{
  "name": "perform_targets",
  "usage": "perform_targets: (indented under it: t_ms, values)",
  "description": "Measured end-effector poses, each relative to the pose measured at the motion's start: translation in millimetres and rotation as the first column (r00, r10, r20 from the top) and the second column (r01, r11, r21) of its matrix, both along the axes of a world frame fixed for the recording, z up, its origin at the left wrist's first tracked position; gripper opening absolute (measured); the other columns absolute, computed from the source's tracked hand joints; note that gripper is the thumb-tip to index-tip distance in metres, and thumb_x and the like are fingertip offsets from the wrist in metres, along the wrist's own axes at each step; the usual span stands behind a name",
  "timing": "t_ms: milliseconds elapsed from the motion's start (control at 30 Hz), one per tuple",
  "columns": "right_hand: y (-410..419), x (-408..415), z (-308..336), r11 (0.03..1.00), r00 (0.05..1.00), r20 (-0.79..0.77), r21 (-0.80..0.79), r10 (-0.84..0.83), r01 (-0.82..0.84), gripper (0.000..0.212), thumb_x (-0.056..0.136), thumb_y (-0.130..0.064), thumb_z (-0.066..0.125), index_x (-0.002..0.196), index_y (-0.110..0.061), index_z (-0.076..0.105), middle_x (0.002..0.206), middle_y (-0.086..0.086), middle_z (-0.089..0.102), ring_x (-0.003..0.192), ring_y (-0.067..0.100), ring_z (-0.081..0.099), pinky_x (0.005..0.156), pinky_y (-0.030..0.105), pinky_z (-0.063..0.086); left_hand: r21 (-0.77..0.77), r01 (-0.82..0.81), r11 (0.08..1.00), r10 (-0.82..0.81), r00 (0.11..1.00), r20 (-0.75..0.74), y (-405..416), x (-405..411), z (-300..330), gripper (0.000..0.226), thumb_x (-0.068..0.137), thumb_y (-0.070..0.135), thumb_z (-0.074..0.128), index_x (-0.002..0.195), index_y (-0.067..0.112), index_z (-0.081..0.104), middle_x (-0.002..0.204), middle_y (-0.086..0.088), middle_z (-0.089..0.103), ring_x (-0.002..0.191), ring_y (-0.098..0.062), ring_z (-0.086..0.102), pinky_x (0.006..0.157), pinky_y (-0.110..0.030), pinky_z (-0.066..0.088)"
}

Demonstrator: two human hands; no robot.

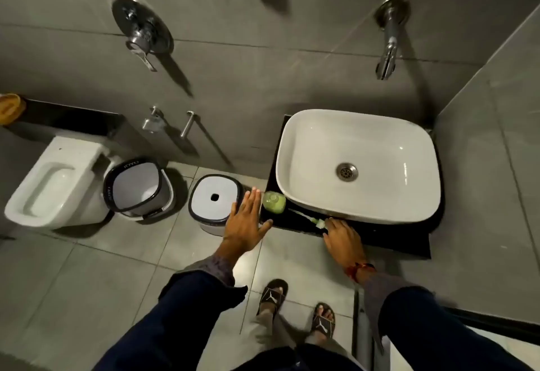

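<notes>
A white and green toothbrush (306,216) lies on the black counter (394,242) in front of the white basin (292,166). My right hand (344,237) rests on the counter's front edge, its fingertips touching the green end of the toothbrush. A green soap bottle (274,201) stands at the counter's left corner. My left hand (245,224) hovers just left of the bottle, fingers straight and together, holding nothing.
On the floor to the left stand a white lidded bin (214,204), an open bucket (137,188) and a toilet (49,183). A wall spout (388,46) hangs over the basin, a mixer handle (141,34) further left. My sandalled feet (295,309) stand on grey tiles.
</notes>
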State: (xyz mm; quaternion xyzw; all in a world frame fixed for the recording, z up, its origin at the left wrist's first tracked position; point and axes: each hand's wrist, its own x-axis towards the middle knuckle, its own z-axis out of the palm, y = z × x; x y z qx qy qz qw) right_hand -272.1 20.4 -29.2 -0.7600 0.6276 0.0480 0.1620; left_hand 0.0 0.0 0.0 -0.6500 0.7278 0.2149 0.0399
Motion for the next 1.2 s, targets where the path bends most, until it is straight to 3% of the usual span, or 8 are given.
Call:
perform_targets:
  t_ms: [267,400,500,600,667,833,1000,1200]
  values:
    - [-6.2,22.1,-17.7,0.986,0.986,0.02,-0.013,-0.163,0.164,0.043,0.091,-0.023,0.064,0.13,-0.007,0.057,0.124,0.014,0.065,0.118,0.032,0.056,0.102,0.039,0.043,-0.074,0.099,0.992,-0.104,0.993,-0.063,-10.6,3.9,-32.2,0.085,0.104,0.057,0.037,0.164,0.016,-0.006,0.174,-0.001,-0.005,0.161,-0.019,-0.002,0.131,-0.05,0.012]
    - [-11.7,37.0,-27.4,0.964,0.967,0.029,-0.067,-0.254,0.256,0.032,0.085,-0.016,0.071,0.114,-0.004,0.065,0.11,0.018,0.068,0.111,0.036,0.059,0.092,0.046,0.048,-0.068,0.11,0.992,-0.116,0.989,-0.092,-15.6,11.0,-42.1,0.085,0.103,0.058,0.038,0.164,0.018,-0.007,0.174,0.0,-0.005,0.161,-0.019,-0.002,0.131,-0.049,0.012]
    - [-8.3,44.5,-32.5,0.951,0.962,0.028,-0.146,-0.272,0.274,0.022,0.08,-0.01,0.074,0.1,-0.003,0.067,0.091,0.019,0.069,0.094,0.038,0.063,0.082,0.046,0.051,-0.081,0.135,0.988,-0.143,0.985,-0.098,-19.7,16.0,-47.5,0.085,0.104,0.058,0.036,0.164,0.017,-0.006,0.174,-0.001,-0.004,0.161,-0.019,-0.001,0.131,-0.048,0.01]
    - [0.7,46.5,-30.0,0.918,0.941,0.153,-0.218,-0.303,0.331,0.019,0.077,-0.008,0.074,0.094,-0.006,0.067,0.085,0.015,0.067,0.083,0.037,0.061,0.075,0.044,0.051,-0.091,0.173,0.981,-0.182,0.979,-0.097,-21.5,18.4,-50.4,0.084,0.104,0.059,0.036,0.164,0.015,-0.005,0.174,-0.002,-0.002,0.161,-0.019,0.001,0.131,-0.048,0.011]
    - [8.6,46.2,-23.6,0.879,0.892,0.333,-0.26,-0.307,0.4,0.017,0.078,-0.009,0.072,0.093,-0.009,0.066,0.087,0.011,0.064,0.083,0.032,0.059,0.075,0.043,0.052,-0.102,0.194,0.976,-0.203,0.976,-0.085,-22.8,18.9,-51.3,0.085,0.103,0.059,0.036,0.164,0.015,-0.005,0.174,-0.003,-0.002,0.161,-0.019,0.002,0.131,-0.049,0.012]
    - [15.7,54.1,17.5,0.817,0.744,0.646,-0.33,-0.17,0.473,0.019,0.086,-0.022,0.067,0.105,-0.021,0.063,0.102,-0.005,0.059,0.089,0.01,0.059,0.084,0.018,0.049,-0.124,0.19,0.974,-0.204,0.973,-0.11,-24.5,15.4,-50.6,0.085,0.104,0.057,0.038,0.164,0.014,-0.004,0.174,-0.003,-0.002,0.161,-0.019,0.002,0.131,-0.047,0.012]
    - [0.6,69.2,51.9,0.829,0.737,0.675,-0.387,-0.044,0.404,0.026,0.085,-0.017,0.07,0.11,-0.023,0.063,0.104,-0.006,0.055,0.096,0.005,0.058,0.085,0.014,0.046,-0.128,0.186,0.974,-0.201,0.973,-0.114,-22.3,13.7,-54.3,0.084,0.105,0.056,0.036,0.163,0.013,-0.007,0.174,-0.004,-0.003,0.161,-0.021,0.003,0.131,-0.047,0.012]
    - [-14.2,84.2,52.6,0.878,0.803,0.595,-0.359,-0.046,0.316,0.028,0.083,-0.008,0.071,0.109,-0.016,0.066,0.1,-0.001,0.053,0.09,0.002,0.052,0.083,0.005,0.04,-0.132,0.174,0.976,-0.193,0.971,-0.145,-22.9,14.6,-55.2,0.083,0.106,0.052,0.037,0.163,0.012,-0.007,0.174,-0.004,-0.002,0.161,-0.022,0.005,0.131,-0.046,0.011]
